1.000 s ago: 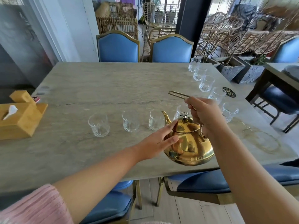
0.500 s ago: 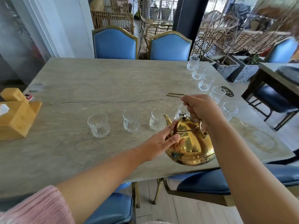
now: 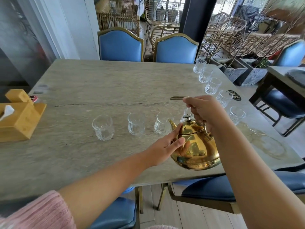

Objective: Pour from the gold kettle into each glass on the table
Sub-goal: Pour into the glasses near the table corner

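A shiny gold kettle (image 3: 197, 149) is above the near edge of the stone table (image 3: 115, 83), spout pointing left towards a clear glass (image 3: 162, 123). My right hand (image 3: 205, 111) grips its thin wire handle from above. My left hand (image 3: 166, 146) presses straight fingers against the kettle's left side near the lid. Two more glasses (image 3: 136, 124) (image 3: 103, 127) stand in a row to the left. A fourth glass is mostly hidden behind the lid knob. Several glasses, one of them (image 3: 212, 85), line the right edge.
A wooden tissue box (image 3: 19, 123) sits at the table's left edge. Blue chairs (image 3: 121, 45) stand on the far side and one (image 3: 214, 187) below the near edge. A second table (image 3: 285, 76) and stone planters are to the right.
The kettle has tipped its spout slightly lower and nearer the third glass. My left hand stays pressed to its side.
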Demonstrator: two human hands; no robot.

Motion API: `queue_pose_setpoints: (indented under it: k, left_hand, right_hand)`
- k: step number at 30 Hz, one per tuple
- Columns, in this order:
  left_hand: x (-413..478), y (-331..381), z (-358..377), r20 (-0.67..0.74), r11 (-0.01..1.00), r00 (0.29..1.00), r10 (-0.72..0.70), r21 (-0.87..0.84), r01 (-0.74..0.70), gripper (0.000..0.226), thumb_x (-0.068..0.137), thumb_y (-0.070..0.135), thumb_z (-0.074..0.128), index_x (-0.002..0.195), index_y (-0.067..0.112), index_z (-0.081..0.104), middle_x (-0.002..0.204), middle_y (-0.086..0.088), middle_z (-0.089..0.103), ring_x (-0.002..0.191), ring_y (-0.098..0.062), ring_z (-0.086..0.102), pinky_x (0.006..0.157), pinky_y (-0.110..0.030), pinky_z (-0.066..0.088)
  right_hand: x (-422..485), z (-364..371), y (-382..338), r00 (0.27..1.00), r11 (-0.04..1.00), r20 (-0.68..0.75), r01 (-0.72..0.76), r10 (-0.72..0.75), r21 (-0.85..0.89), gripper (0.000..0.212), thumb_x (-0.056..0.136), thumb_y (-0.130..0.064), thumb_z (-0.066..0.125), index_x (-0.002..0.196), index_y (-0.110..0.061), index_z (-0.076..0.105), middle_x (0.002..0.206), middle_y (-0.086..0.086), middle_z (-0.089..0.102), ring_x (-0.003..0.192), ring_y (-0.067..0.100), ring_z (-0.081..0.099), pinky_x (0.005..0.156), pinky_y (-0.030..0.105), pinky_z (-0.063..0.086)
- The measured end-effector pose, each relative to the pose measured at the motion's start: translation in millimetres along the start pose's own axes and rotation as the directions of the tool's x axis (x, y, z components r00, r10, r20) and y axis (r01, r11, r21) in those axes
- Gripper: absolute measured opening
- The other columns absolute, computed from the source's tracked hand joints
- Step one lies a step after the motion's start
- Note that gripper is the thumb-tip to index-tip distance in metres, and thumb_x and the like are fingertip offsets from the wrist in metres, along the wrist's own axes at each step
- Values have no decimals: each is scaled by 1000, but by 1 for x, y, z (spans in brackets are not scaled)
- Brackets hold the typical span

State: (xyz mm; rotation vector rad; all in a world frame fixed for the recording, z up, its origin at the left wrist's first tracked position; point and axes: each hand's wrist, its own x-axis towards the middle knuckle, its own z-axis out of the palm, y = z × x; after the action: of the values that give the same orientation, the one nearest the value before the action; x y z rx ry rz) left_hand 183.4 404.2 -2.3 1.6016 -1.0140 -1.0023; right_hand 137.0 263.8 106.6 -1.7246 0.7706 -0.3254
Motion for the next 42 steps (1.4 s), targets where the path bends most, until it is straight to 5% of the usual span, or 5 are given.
queue_pose_setpoints:
  k: [42]
  left_hand:
    - [2, 10, 3, -4, 999, 1000, -28, -42, 28, 64, 93, 54, 30, 150, 42, 4, 155, 9, 27, 134, -5, 25, 105, -22, 22]
  right_hand:
    - [6, -5, -5, 999, 1000, 34, 3, -2, -30, 26, 88, -19, 61, 67, -6, 55, 33, -9, 37, 29, 8, 26, 34, 18, 23]
